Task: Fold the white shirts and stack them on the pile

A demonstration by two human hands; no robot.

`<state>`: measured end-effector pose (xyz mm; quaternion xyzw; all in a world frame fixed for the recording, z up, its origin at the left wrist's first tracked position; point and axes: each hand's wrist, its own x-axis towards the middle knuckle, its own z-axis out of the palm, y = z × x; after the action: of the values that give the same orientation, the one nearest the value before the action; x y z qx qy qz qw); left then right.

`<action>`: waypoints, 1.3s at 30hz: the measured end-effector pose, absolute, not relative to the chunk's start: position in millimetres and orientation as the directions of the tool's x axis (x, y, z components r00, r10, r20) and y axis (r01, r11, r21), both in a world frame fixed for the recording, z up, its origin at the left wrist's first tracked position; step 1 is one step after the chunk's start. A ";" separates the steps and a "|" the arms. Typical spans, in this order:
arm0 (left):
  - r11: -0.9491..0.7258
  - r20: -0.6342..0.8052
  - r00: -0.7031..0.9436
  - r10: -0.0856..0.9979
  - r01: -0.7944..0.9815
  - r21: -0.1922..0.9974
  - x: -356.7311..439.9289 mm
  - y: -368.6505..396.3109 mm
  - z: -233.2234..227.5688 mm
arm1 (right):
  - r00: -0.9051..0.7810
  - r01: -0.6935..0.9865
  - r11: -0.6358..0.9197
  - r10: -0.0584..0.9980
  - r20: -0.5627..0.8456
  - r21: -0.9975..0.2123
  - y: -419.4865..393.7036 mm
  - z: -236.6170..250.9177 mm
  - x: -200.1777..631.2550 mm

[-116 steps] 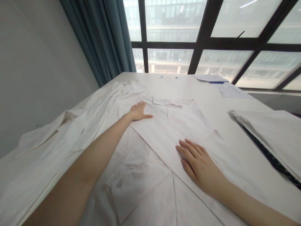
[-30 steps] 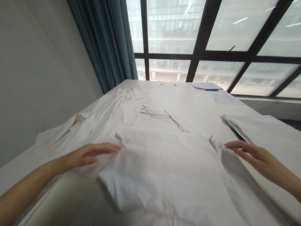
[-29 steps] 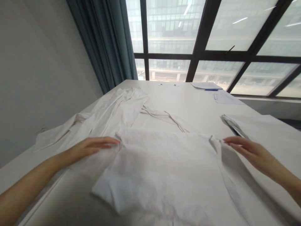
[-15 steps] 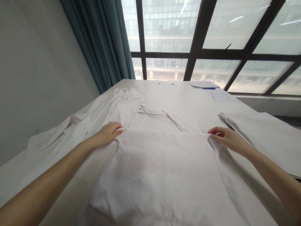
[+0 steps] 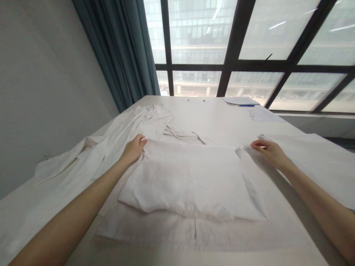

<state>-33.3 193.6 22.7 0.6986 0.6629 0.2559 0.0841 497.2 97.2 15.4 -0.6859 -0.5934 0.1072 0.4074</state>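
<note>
Now we have the white garment (image 5: 191,177) lying folded on the tabletop (image 5: 222,118) in front of us, its lower half doubled up over the rest. Our left hand (image 5: 134,147) pinches the far left corner of the folded layer, fingers closed on the cloth, and our right hand (image 5: 270,152) pinches the far right corner in the same way. Another loose white garment (image 5: 91,155) lies spread out to the left, touching ours. A folded stack of white cloth (image 5: 318,162) sits just beside our right hand. Farther off, near the window (image 5: 230,40), lie papers (image 5: 241,100) with a blue pen (image 5: 246,105), and a teal curtain (image 5: 119,51) hangs at the left.
</note>
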 end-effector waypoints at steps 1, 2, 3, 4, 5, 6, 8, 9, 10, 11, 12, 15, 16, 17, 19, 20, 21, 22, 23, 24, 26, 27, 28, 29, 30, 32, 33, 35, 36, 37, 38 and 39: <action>-0.106 0.249 -0.013 0.968 0.883 0.458 -32.2 191.7 20.4 | 0.288 0.736 0.016 0.897 0.334 -0.677 97.7 14.6 498.8; -0.107 0.254 -0.016 0.967 0.881 0.461 -31.2 189.6 18.9 | 0.306 0.737 0.001 0.891 0.335 -0.676 97.6 14.3 498.7; -0.109 0.258 -0.018 0.966 0.877 0.468 -30.3 187.8 18.2 | 0.320 0.738 -0.010 0.885 0.337 -0.675 97.2 14.5 496.7; -0.110 0.262 -0.021 0.965 0.872 0.478 -29.4 186.4 18.1 | 0.327 0.735 -0.012 0.882 0.339 -0.677 96.9 15.2 492.8; -0.111 0.265 -0.026 0.964 0.865 0.490 -28.6 185.6 18.4 | 0.320 0.739 -0.011 0.885 0.337 -0.674 96.9 16.4 487.3; -0.111 0.267 -0.032 0.963 0.857 0.503 -28.0 185.4 18.8 | 0.299 0.756 -0.012 0.895 0.329 -0.654 97.3 17.9 480.6; -0.109 0.274 -0.046 0.961 0.843 0.527 -27.8 186.2 19.1 | 0.238 0.818 -0.023 0.923 0.302 -0.575 99.9 21.1 466.3; -0.108 0.278 -0.054 0.959 0.836 0.537 -28.2 187.1 18.7 | 0.212 0.845 -0.032 0.937 0.279 -0.534 101.9 22.3 460.0; -0.108 0.282 -0.063 0.957 0.828 0.551 -29.2 188.2 17.9 | 0.194 0.862 -0.042 0.948 0.252 -0.505 104.2 23.0 455.1; -0.109 0.284 -0.070 0.956 0.816 0.567 -30.5 189.2 16.8 | 0.188 0.867 -0.053 0.956 0.227 -0.495 106.3 23.1 451.7; -0.113 0.286 -0.075 0.955 0.801 0.588 -32.1 190.3 15.4 | 0.192 0.859 -0.063 0.960 0.205 -0.508 108.1 22.7 449.9; -0.143 0.283 -0.063 0.957 0.746 0.651 -37.3 193.2 11.7 | 0.204 0.815 -0.082 0.967 0.153 -0.574 108.8 19.6 452.3; -0.151 0.282 -0.058 0.958 0.733 0.664 -38.8 194.1 11.0 | 0.199 0.802 -0.080 0.970 0.138 -0.592 107.3 18.6 454.6; -0.154 0.281 -0.056 0.958 0.725 0.672 -40.0 194.9 10.6 | 0.193 0.792 -0.078 0.973 0.126 -0.605 105.2 17.8 457.0; -0.154 0.283 -0.060 0.957 0.724 0.672 -41.7 195.7 11.4 | 0.186 0.787 -0.075 0.975 0.119 -0.612 100.0 17.8 461.3; -0.153 0.289 -0.065 0.955 0.727 0.670 -42.2 195.2 12.5 | 0.191 0.793 -0.078 0.974 0.125 -0.604 97.4 18.7 462.7; -0.156 0.297 -0.065 0.953 0.733 0.662 -42.6 193.4 14.0 | 0.201 0.802 -0.081 0.970 0.140 -0.592 94.5 20.3 463.3; -0.162 0.309 -0.060 0.949 0.747 0.645 -43.0 190.0 15.8 | 0.211 0.815 -0.080 0.964 0.165 -0.575 91.3 22.7 462.6; -0.175 0.326 -0.047 0.944 0.767 0.617 -43.2 184.5 17.7 | 0.216 0.829 -0.071 0.956 0.200 -0.555 87.0 25.9 460.6; -0.196 0.346 -0.022 0.938 0.791 0.580 -43.4 176.3 19.5 | 0.215 0.842 -0.057 0.947 0.237 -0.536 81.3 29.8 456.8; -0.273 0.380 0.080 0.922 0.828 0.489 -43.6 151.5 22.6 | 0.166 0.866 0.013 0.936 0.312 -0.500 63.2 39.3 444.0; -0.329 0.385 0.152 0.910 0.829 0.452 -43.7 135.3 23.6 | 0.125 0.872 0.057 0.934 0.333 -0.486 50.4 44.5 435.4; -0.397 0.375 0.241 0.895 0.814 0.425 -43.8 117.3 24.2 | 0.062 0.876 0.118 0.934 0.351 -0.467 35.2 49.6 425.8; -0.470 0.358 0.338 0.870 0.789 0.397 -43.9 98.7 24.2 | -0.006 0.876 0.172 0.938 0.347 -0.451 18.4 54.4 415.9; -0.531 0.319 0.432 0.844 0.761 0.373 -44.0 80.6 23.9 | -0.059 0.872 0.204 0.947 0.317 -0.445 0.9 58.2 406.3; -0.656 0.231 0.614 0.755 0.699 0.284 -43.6 50.1 22.4 | -0.240 0.847 0.308 0.949 0.204 -0.434 -32.3 61.6 391.1; -0.711 0.180 0.689 0.702 0.662 0.238 -42.9 39.3 21.4 | -0.344 0.826 0.378 0.926 0.158 -0.417 -46.0 60.6 386.6; -0.783 0.106 0.779 0.618 0.599 0.168 -40.6 27.6 20.0 | -0.470 0.800 0.480 0.874 0.120 -0.361 -64.2 53.0 384.6; -0.799 0.085 0.798 0.597 0.582 0.152 -39.2 26.1 19.7 | -0.494 0.799 0.506 0.860 0.126 -0.325 -68.5 47.1 387.0; -0.807 0.073 0.807 0.586 0.572 0.146 -38.1 26.4 19.9 | -0.497 0.806 0.517 0.856 0.146 -0.290 -70.0 40.6 391.3; -0.809 0.062 0.811 0.582 0.569 0.149 -37.5 28.1 20.5 | -0.487 0.817 0.516 0.856 0.171 -0.258 -69.4 34.2 397.0; -0.810 0.054 0.814 0.579 0.565 0.158 -37.6 30.5 21.5 | -0.475 0.826 0.512 0.858 0.197 -0.237 -67.3 28.4 403.4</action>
<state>-37.6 30.5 21.5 0.9499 0.3010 0.0498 0.0673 403.4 -67.3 28.4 -0.4912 -0.8570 0.0543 0.1460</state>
